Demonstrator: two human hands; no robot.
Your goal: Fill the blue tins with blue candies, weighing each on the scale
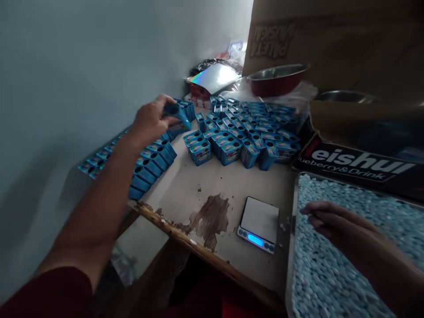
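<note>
My left hand (150,119), reaching out over the packed rows at the left, is closed around a small blue plastic container (177,115). That container is tilted and blurred, with a dark round spot on its top. Rows of similar blue containers (154,159) stand below and beside this hand. My right hand (331,218) hovers low over a metal tray (292,260) filled with small pale-blue pellets (331,274). Its fingers are pressed together, and I cannot make out whether anything is in them. A small digital scale (260,221) with a lit blue display sits left of the tray.
A large group of blue containers (232,145) stands at the back middle. Behind them are a red metal bowl (278,79) and plastic bags. A cardboard box (331,44) rises at the right back. The worn wooden table edge (198,247) runs along the front.
</note>
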